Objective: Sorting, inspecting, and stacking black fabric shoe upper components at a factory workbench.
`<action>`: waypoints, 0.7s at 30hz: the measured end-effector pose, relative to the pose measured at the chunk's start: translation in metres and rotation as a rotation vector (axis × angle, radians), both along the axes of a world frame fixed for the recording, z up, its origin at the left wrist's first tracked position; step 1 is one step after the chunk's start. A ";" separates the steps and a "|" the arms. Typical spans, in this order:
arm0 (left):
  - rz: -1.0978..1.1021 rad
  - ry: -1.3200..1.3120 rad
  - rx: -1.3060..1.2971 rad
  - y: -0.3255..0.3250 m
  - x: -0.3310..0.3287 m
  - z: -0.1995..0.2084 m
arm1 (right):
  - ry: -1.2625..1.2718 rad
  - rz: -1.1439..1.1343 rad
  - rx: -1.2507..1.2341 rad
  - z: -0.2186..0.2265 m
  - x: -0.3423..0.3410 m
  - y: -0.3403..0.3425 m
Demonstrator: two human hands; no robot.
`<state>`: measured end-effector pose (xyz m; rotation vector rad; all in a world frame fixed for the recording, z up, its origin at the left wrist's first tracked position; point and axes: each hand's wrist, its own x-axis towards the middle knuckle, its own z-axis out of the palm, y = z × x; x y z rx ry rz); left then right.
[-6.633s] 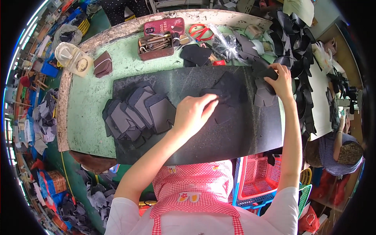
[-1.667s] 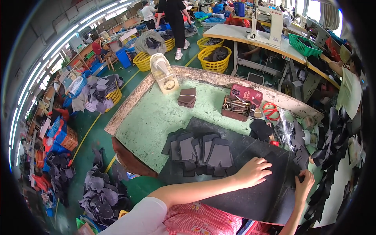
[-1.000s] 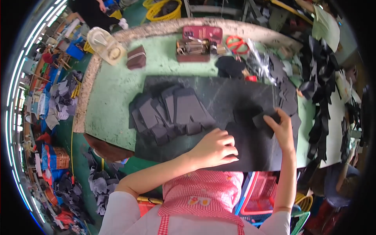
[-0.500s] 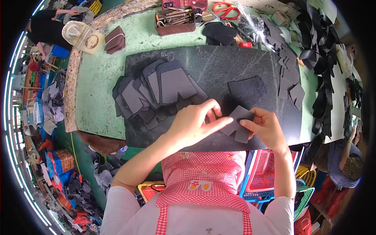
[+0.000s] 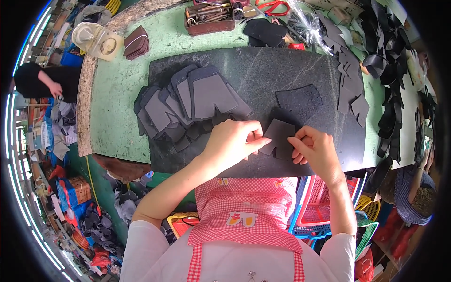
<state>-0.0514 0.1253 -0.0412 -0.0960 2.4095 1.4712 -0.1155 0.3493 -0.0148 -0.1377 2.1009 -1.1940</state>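
Both hands, left point(image 5: 233, 141) and right point(image 5: 314, 149), pinch dark cut piece point(image 5: 279, 137) on stone slab point(image 5: 282, 75) (fanned stack point(image 5: 188, 105) beside).

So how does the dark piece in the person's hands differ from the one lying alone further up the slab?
The held piece is pinched by both hands, left hand and right hand; the lone piece lies untouched. The held one looks smaller. Both are dark, flat cutouts on the stone slab.
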 end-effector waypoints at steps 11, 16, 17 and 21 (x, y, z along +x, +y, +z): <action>-0.320 0.489 -0.510 0.037 -0.005 0.015 | 0.348 0.140 0.154 -0.008 -0.007 0.006; -0.490 0.544 -0.501 0.053 0.026 -0.009 | 0.833 -0.331 0.232 -0.020 -0.066 0.079; -0.519 0.635 -0.591 0.054 0.033 -0.018 | 1.100 -0.315 0.415 -0.034 -0.079 0.104; -0.522 0.681 -0.370 0.051 0.045 -0.027 | 1.226 -0.288 0.648 -0.058 -0.101 0.157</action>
